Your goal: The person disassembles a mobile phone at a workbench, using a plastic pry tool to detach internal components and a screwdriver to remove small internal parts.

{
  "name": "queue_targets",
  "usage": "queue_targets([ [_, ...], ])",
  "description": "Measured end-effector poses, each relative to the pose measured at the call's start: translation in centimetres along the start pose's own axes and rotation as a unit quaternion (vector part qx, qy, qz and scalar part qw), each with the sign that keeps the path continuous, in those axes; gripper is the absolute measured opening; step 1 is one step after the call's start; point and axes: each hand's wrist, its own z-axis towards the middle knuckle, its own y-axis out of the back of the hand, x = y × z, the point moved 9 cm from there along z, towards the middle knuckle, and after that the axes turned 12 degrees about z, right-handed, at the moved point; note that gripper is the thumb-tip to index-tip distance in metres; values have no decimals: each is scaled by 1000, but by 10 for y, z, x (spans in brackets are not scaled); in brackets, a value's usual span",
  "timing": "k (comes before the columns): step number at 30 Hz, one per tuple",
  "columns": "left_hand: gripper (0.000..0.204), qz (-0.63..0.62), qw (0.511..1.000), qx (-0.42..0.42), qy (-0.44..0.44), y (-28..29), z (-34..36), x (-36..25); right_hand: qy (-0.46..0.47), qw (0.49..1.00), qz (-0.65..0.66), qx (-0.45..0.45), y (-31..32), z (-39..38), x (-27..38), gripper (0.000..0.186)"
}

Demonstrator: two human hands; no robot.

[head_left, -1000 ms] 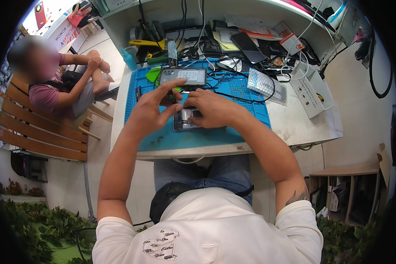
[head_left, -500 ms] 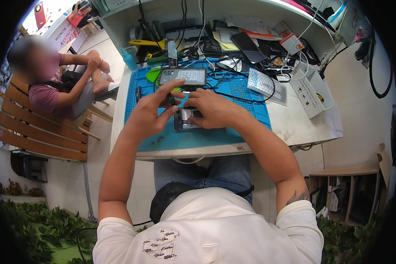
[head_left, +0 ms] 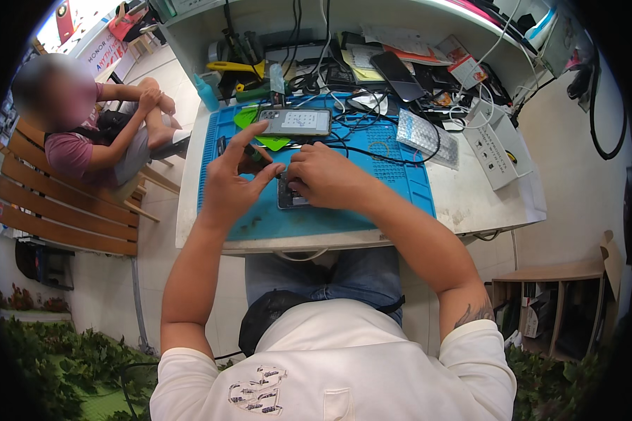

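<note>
My left hand [head_left: 230, 186] is closed around a small dark screwdriver with a green band [head_left: 257, 156], its index finger raised. The tool slants down to the right, toward the phone. Beneath my right hand [head_left: 333, 177] lies an opened phone [head_left: 285, 198] with inner parts showing, on the blue repair mat [head_left: 309, 224]. The right fingers are bunched together over the phone's upper part; whatever they pinch is hidden. Just beyond both hands, a phone back cover or second phone [head_left: 298, 122] rests on the mat, with a green plastic piece [head_left: 272, 142] at its lower left.
Cables [head_left: 393, 156], papers [head_left: 414, 52], a dark phone [head_left: 398, 76] and bubble wrap [head_left: 428, 137] crowd the bench's back and right. A white box [head_left: 490, 144] stands at the right edge, a blue bottle [head_left: 205, 93] at the left. Another person [head_left: 77, 151] sits on a wooden bench.
My right hand has shifted left and its fingers have drawn together, covering more of the opened phone. My left hand has moved slightly left and down, the screwdriver now more slanted.
</note>
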Motion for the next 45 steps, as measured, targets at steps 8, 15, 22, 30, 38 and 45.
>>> queue_targets([
  [8, 78, 20, 999, 25, 7, 7, -11, 7, 29, 987, -121, 103, -18, 21, 7, 15],
  [15, 75, -13, 1000, -7, 16, 9, -16, 11, 37, 981, -101, 159, -26, 33, 5, 17],
  [22, 74, -23, 999, -14, 20, 5, -19, 12, 22, 986, -54, 159, -29, 31, -4, 28],
  [30, 75, 10, 998, -67, 21, 16, -16, 11, -53, 998, 26, -37, 42, 41, -42, 18],
  [38, 76, 4, 998, -57, 25, 15, -12, 7, -88, 993, -48, -63, 65, 62, -102, 21],
  [45, 76, 11, 998, -57, 33, 15, -15, 13, -101, 992, -38, -60, 67, 54, -95, 19],
])
